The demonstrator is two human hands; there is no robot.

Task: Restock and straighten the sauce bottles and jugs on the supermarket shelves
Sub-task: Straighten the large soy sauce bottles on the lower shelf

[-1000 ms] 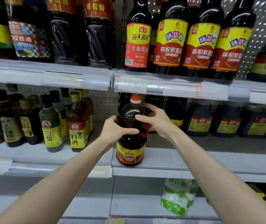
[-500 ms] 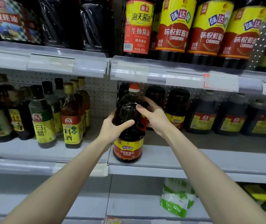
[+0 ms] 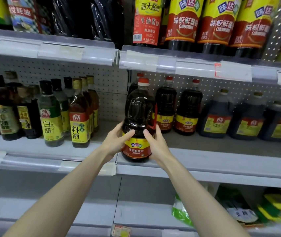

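Head view, left hand and right hand lower than before on jug, fingers curled round it.

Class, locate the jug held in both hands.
The jug is central in the head view, at the front edge of the middle shelf, between left hand and right hand, right of the cooking wine bottle.

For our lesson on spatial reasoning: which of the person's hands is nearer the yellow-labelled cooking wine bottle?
Left. The left hand grips the soy sauce jug on the side facing the cooking wine bottle; the right hand grips the jug's far side.
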